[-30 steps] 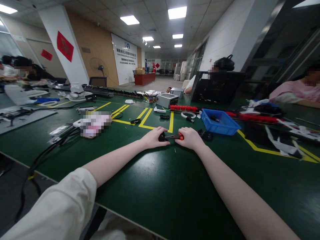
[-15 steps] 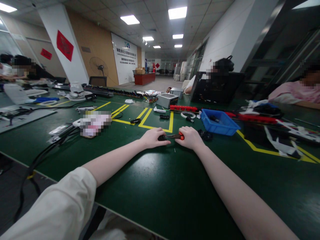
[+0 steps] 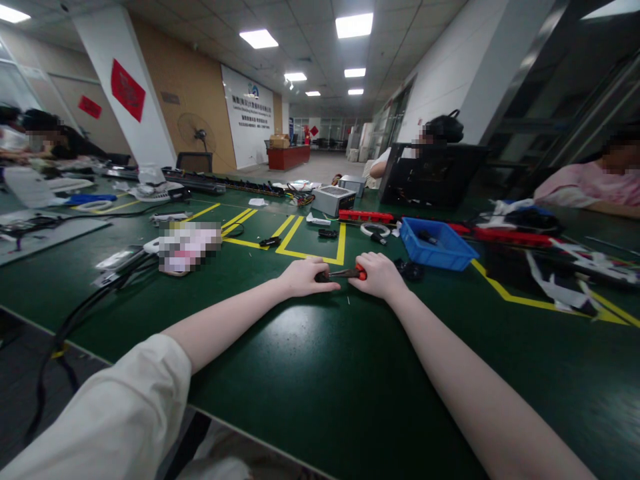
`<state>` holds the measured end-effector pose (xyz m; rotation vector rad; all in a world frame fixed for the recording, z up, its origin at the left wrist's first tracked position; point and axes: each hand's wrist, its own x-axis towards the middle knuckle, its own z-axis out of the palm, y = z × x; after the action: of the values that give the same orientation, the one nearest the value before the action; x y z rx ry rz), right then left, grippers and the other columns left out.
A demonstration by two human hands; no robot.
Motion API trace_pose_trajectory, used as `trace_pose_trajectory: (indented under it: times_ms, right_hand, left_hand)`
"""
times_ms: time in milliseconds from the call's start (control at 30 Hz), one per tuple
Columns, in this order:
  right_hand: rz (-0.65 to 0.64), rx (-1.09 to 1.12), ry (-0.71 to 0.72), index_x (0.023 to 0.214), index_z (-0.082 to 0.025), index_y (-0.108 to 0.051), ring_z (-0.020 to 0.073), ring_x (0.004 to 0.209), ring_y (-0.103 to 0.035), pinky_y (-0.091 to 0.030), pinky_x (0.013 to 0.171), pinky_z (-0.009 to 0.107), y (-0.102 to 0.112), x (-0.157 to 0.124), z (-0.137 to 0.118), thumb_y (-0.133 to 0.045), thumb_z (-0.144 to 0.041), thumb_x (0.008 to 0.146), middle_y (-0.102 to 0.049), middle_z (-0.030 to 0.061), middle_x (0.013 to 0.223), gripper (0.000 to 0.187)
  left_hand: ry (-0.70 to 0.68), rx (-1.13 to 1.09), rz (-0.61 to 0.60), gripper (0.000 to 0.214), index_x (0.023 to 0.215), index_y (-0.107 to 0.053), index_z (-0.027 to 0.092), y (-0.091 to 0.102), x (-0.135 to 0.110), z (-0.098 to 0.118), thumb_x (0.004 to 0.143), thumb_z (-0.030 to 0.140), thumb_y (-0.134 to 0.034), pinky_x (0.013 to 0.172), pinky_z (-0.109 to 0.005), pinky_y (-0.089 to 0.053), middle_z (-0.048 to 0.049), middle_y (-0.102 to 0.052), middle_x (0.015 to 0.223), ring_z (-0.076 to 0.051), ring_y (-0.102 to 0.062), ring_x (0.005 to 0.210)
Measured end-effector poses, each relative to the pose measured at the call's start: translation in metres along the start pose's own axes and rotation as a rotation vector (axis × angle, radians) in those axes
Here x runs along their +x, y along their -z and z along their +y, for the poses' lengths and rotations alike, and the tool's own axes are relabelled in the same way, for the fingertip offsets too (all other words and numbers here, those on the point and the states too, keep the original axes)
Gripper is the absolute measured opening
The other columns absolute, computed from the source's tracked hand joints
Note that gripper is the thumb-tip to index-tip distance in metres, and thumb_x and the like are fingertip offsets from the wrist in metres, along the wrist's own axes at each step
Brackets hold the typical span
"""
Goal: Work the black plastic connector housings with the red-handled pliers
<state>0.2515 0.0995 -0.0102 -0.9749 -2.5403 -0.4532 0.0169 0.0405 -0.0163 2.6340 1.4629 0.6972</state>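
In the middle of the green table (image 3: 300, 360), my right hand (image 3: 381, 277) is closed around long-nosed pliers (image 3: 345, 273) with orange-red handles. Their metal jaws point left, toward my other hand. My left hand (image 3: 303, 277) is closed on a small black piece (image 3: 323, 276), mostly covered by the fingers; its kind cannot be made out. The plier tips meet this piece or lie right beside it. A thin pale sliver (image 3: 349, 301) lies on the table just below the hands.
A blue bin (image 3: 440, 257) with dark items stands right of my hands, beside a black cable bundle (image 3: 409, 269). Beyond lie a coiled white cable (image 3: 375, 231), a red strip (image 3: 367, 216) and a grey metal box (image 3: 334, 200). Left are a blurred-out phone-like object (image 3: 190, 250) and black cables (image 3: 85, 307).
The camera view has shifted very slightly. Both hands keep the same grip, with the pliers and the black piece in nearly the same place.
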Motion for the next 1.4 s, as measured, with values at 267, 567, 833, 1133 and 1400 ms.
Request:
trace_pose_trajectory:
  times_ms: [267, 567, 833, 1133, 1400]
  right_hand:
    - [-0.007, -0.004, -0.008, 0.077, -0.021, -0.054, 0.0227, 0.079, -0.052, -0.034, 0.072, 0.034, -0.0007, 0.0007, 0.0009, -0.061, -0.043, 0.077, -0.062, 0.0069, 0.080, 0.023]
    - [-0.036, 0.008, 0.020, 0.075, -0.021, -0.055, 0.0218, 0.077, -0.052, -0.033, 0.072, 0.034, -0.0004, 0.0014, -0.0005, -0.061, -0.042, 0.076, -0.061, 0.0058, 0.078, 0.022]
    - [-0.022, 0.008, 0.010, 0.075, -0.021, -0.054, 0.0218, 0.078, -0.052, -0.033, 0.071, 0.033, 0.0012, 0.0016, -0.0009, -0.061, -0.042, 0.076, -0.061, 0.0061, 0.079, 0.022]
    - [0.018, 0.007, -0.014, 0.078, -0.021, -0.055, 0.0236, 0.082, -0.053, -0.034, 0.076, 0.035, 0.0028, 0.0014, -0.0015, -0.060, -0.041, 0.077, -0.062, 0.0073, 0.082, 0.020]
    - [-0.008, 0.014, -0.009, 0.076, -0.021, -0.055, 0.0225, 0.079, -0.054, -0.034, 0.073, 0.034, 0.0001, 0.0006, 0.0002, -0.061, -0.043, 0.077, -0.063, 0.0065, 0.080, 0.023]
  left_hand:
    - [-0.019, -0.029, 0.026, 0.047, 0.092, -0.065, 0.019, -0.0012, -0.0011, -0.0003, 0.087, 0.065, -0.055, 0.069, -0.029, -0.047, -0.0041, -0.059, 0.097, -0.019, -0.062, 0.081]
    - [-0.139, -0.057, 0.064, 0.037, 0.097, -0.067, 0.021, -0.0063, -0.0005, -0.0057, 0.085, 0.056, -0.062, 0.084, -0.034, -0.050, -0.0064, -0.057, 0.116, -0.023, -0.061, 0.099]
    - [-0.173, -0.103, 0.046, 0.038, 0.098, -0.070, 0.021, -0.0036, -0.0003, -0.0056, 0.089, 0.056, -0.059, 0.090, -0.037, -0.049, -0.0079, -0.057, 0.120, -0.024, -0.061, 0.104]
    - [-0.124, -0.210, 0.028, 0.036, 0.105, -0.069, 0.022, -0.0012, -0.0004, -0.0053, 0.088, 0.053, -0.061, 0.089, -0.034, -0.050, -0.0063, -0.059, 0.119, -0.022, -0.063, 0.102]
    - [-0.138, -0.219, 0.000, 0.036, 0.101, -0.067, 0.020, 0.0004, 0.0009, -0.0059, 0.090, 0.053, -0.059, 0.090, -0.035, -0.049, -0.0070, -0.058, 0.115, -0.022, -0.062, 0.101]
